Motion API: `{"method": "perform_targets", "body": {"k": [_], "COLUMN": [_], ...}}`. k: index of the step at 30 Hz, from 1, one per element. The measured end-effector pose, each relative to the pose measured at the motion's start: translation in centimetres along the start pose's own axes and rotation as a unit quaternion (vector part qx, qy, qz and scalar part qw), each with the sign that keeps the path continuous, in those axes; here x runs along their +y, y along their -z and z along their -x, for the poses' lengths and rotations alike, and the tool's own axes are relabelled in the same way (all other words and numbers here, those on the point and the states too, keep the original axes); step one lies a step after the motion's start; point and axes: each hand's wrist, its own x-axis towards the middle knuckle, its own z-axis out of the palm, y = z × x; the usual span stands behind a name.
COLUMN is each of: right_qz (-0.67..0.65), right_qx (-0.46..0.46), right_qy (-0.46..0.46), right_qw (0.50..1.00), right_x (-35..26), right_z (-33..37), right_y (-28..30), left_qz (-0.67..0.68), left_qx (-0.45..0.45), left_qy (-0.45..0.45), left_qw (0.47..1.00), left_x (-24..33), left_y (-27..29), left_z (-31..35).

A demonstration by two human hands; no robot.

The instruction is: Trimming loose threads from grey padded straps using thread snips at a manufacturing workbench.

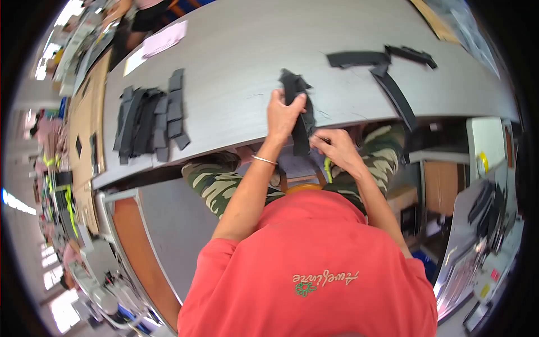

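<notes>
A black fabric strip (299,135) hangs over the near edge of the table, its far end bunched on the tabletop. My left hand (285,114) is closed on it, thumb pressed across the top. Beside the strip's lower right side, my right hand (338,149) has its fingertips pinched together. Whatever is between those fingertips is too small to make out. A narrow yellow-green item (328,169) shows just below the right hand; I cannot tell whether the hand touches it.
Several dark fabric strips (143,121) lie side by side at the left on the grey table (236,62). More black strips (390,84) lie at the right, one reaching the near edge. Pink paper (165,39) sits far left. A sewing machine (106,297) stands lower left.
</notes>
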Motion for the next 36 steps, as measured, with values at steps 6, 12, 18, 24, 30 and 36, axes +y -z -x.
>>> {"method": "perform_targets", "body": {"k": [6, 12, 18, 24, 30, 36], "right_qz": [-0.081, -0.144, 0.087, 0.402, 0.432, 0.245], "right_qx": [-0.025, 0.103, 0.31, 0.368, 0.343, 0.295], "right_qy": [-0.02, -0.089, 0.115, -0.164, -0.124, -0.107], "right_qw": [0.996, 0.98, 0.94, 0.822, 0.825, 0.917], "right_x": [3.1, 2.2, 8.6, 13.0, 9.4, 1.1], "right_z": [3.2, 3.0, 0.9, -0.3, -1.6, -6.1], "right_y": [2.9, 5.0, 11.4, 14.7, 12.0, 6.3], "left_qz": [0.043, -0.346, -0.586, -0.671, -0.633, -0.708], "left_qx": [-0.077, 0.085, 0.345, 0.283, 0.327, 0.377], "left_qy": [0.104, -0.135, -0.2, 0.063, 0.117, -0.16], "left_qw": [0.991, 0.925, 0.705, 0.682, 0.692, 0.576], "left_x": [0.9, 7.6, 17.1, 7.6, 9.3, 10.4], "left_y": [0.6, 11.3, 27.6, 36.7, 36.3, 32.0], "left_z": [-0.6, -2.2, -5.7, -6.8, -9.1, -9.3]}}
